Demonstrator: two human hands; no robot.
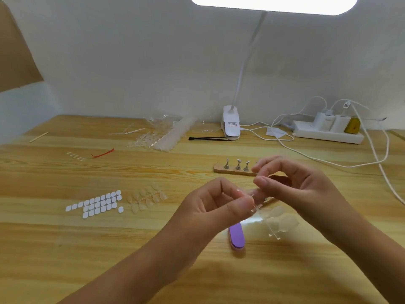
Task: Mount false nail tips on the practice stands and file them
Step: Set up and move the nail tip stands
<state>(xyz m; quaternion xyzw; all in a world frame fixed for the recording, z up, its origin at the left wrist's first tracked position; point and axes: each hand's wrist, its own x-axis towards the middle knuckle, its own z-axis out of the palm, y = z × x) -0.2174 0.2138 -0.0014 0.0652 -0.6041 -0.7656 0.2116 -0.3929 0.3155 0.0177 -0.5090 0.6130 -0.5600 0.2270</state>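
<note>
Both hands meet above the middle of the pale wooden bench (65,260), sharing a clear plastic strip of transparent false nail tips (278,219). The left hand (210,207) has its grip closed: thumb and forefinger pinch the upper end of the strip, and the other fingers curl into the palm. The right hand (293,183) also pinches with thumb and fingertips at the same upper end, just beside the left fingers. Motion blur hides exactly which tip it holds. The rest of the strip hangs down and to the right below the hands, its tips fanned out above the bench.

Just behind the right hand lies a narrow wooden bar carrying small upright metal practice stands (232,170); three stands show and the hand covers the rest. A purple oblong nail file (236,238) lies flat on the bench below the left hand.

To the left lie a sheet of white adhesive tabs (96,204) and, just beside it, a second clear strip of nail tips (146,197). Farther back are a heap of clear tips and wrappers (162,134), black tweezers (208,138), a white clip-on lamp (231,123) and a white power strip with plugs (326,133).
</note>
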